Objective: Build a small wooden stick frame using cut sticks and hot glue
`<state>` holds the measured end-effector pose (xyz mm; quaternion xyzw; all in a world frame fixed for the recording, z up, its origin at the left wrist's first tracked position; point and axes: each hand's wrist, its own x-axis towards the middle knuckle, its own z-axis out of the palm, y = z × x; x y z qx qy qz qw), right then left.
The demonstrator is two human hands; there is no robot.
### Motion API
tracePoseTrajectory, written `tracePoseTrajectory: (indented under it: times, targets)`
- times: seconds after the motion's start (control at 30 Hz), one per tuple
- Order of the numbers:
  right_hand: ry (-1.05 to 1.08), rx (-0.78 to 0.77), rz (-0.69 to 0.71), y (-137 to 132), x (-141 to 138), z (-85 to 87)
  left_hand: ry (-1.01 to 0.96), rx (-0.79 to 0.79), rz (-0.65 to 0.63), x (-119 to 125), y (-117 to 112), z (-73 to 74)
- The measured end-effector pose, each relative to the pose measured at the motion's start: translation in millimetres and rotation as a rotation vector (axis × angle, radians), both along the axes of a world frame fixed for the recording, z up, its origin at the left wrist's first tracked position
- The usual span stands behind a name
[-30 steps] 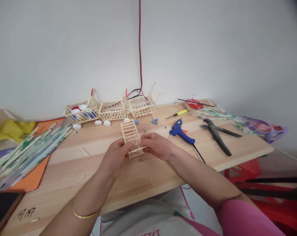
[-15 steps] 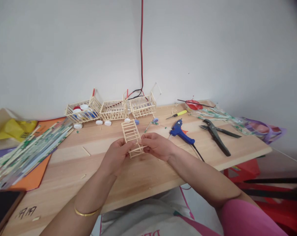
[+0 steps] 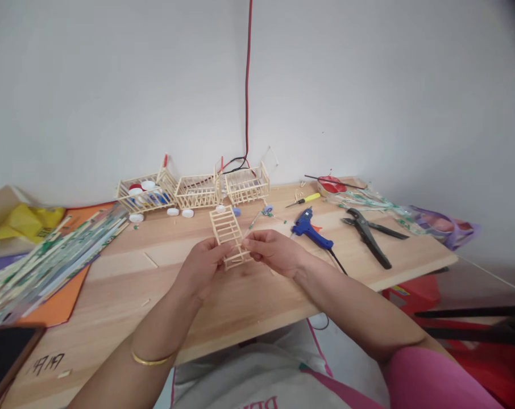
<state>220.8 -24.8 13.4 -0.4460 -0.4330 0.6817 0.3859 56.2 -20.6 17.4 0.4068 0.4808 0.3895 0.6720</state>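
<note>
the stick ladder (image 3: 227, 234) is held just above the table (image 3: 257, 295); the left hand (image 3: 202, 266) and right hand (image 3: 273, 251) pinch its near end, fingers closed on the side rails.

Only little has changed. The left hand (image 3: 202, 264) and the right hand (image 3: 277, 253) have carried the small stick frame (image 3: 227, 230) slightly toward the far side. The view itself has shifted, so the pliers (image 3: 368, 236) and glue gun (image 3: 311, 230) now appear more to the left.
</note>
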Motion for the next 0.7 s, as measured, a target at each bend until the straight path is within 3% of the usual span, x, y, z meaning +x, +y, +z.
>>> tracePoseTrajectory:
  times: [0.23,0.47,0.7]
  targets:
    - [0.001,-0.003,-0.079,-2.7,1.6,-4.8,0.001,0.0,0.036,-1.6,2.2,-5.7]
    - [-0.333,0.174,-0.144,2.5,5.1,-0.9,-0.021,-0.023,0.05,-0.7,3.7,-5.1]
    - [-0.108,0.061,-0.062,10.9,-9.6,7.1,-0.057,-0.024,0.037,-1.9,4.7,-5.6]
